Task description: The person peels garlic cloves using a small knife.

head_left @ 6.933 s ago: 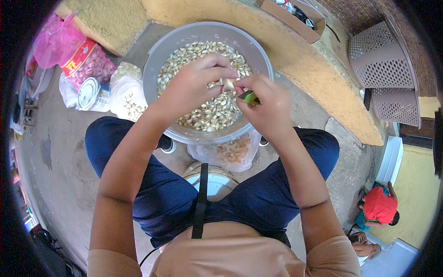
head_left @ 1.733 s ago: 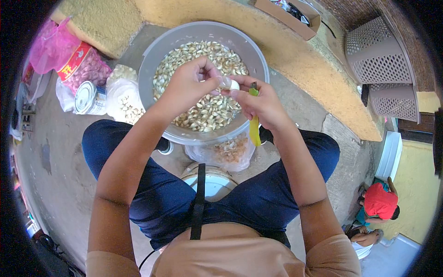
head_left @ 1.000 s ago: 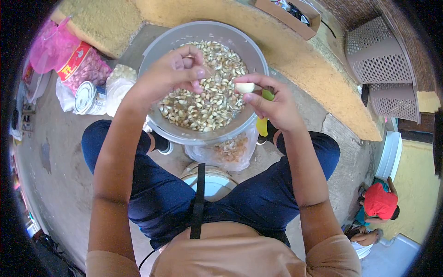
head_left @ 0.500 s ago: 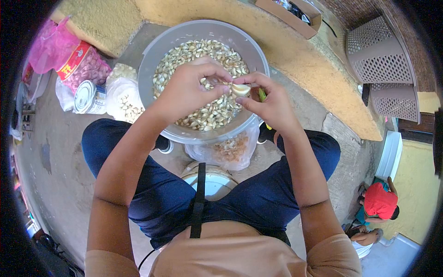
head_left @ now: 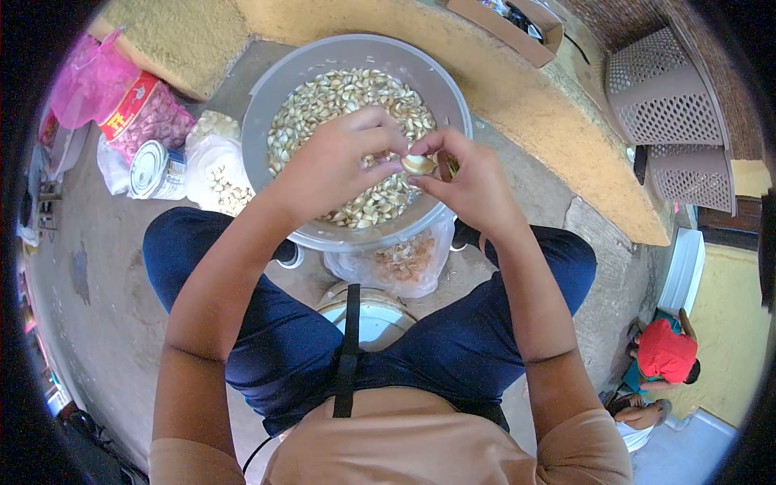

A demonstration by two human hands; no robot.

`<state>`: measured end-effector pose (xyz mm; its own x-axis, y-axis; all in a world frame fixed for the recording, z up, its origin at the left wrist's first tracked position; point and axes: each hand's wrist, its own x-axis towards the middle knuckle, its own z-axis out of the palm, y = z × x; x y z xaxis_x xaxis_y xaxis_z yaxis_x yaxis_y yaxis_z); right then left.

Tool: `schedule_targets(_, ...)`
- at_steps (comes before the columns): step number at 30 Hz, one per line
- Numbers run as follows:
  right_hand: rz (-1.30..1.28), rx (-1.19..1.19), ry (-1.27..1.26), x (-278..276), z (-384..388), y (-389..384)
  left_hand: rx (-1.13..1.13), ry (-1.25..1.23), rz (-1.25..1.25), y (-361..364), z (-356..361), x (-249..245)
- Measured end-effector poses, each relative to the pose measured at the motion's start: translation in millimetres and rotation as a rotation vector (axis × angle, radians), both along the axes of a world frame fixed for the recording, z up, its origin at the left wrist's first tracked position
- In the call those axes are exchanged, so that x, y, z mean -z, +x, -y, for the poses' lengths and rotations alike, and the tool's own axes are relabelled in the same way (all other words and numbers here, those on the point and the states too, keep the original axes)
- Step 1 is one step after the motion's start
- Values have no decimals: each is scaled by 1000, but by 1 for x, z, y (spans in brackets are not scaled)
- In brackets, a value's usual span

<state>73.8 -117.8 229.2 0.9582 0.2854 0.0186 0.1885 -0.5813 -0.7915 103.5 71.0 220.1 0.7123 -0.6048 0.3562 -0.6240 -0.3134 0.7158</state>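
Concrete floor (head_left: 121, 283) borders the tub (head_left: 446, 101) beneath both hands (head_left: 343, 162) (head_left: 471, 182).

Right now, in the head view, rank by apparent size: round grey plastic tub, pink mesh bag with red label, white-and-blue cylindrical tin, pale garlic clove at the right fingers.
Largest to smallest:
1. tub
2. mesh bag
3. tin
4. clove, partly covered by the right fingers

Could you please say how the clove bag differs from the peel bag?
The clove bag sits beside the can, left of the tub; the peel bag lies at the tub's near rim. The clove bag holds pale cloves, the peel bag brownish skins. Both bags look whitish.
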Motion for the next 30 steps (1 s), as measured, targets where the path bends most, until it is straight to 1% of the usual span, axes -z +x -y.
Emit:
schedule_targets(2, 14, -11, -37, -1, 0, 0, 5, 27, 35, 1, -1, 2)
schedule_targets(4, 44, -30, -52, 0, 0, 0, 21, 60, -25, 2, -1, 1)
schedule_targets(7, 229, -78, -20, 14, 0, 2, 71, 106, -64, 7, -6, 4)
schedule_targets(10, 12, -126, -20, 4, 4, 3, 107, 100, -77, 9, -7, 5)
schedule_targets(13, 0, -100, 48, 11, 6, 3, 127, 79, -80, 10, -8, 5)
schedule_targets(16, 0, -135, 101, 12, 7, 3, 150, 76, -94, 10, -8, 4)
schedule_targets(22, -242, -148, 175, 6, 9, 4, 201, 63, -142, 8, -8, 1)
schedule_targets(25, -154, -238, 196, 11, 11, 5, 175, 69, -194, 6, -7, 1)
schedule_targets(26, -219, -184, 238, 10, 10, 5, 159, 73, -213, 5, -6, 0)
schedule_targets(28, -349, -76, 319, 7, 7, 5, 78, 18, -162, 6, -4, 5)
schedule_targets(30, -462, 23, 455, 8, 4, 5, 20, -13, -131, 6, -2, 8)
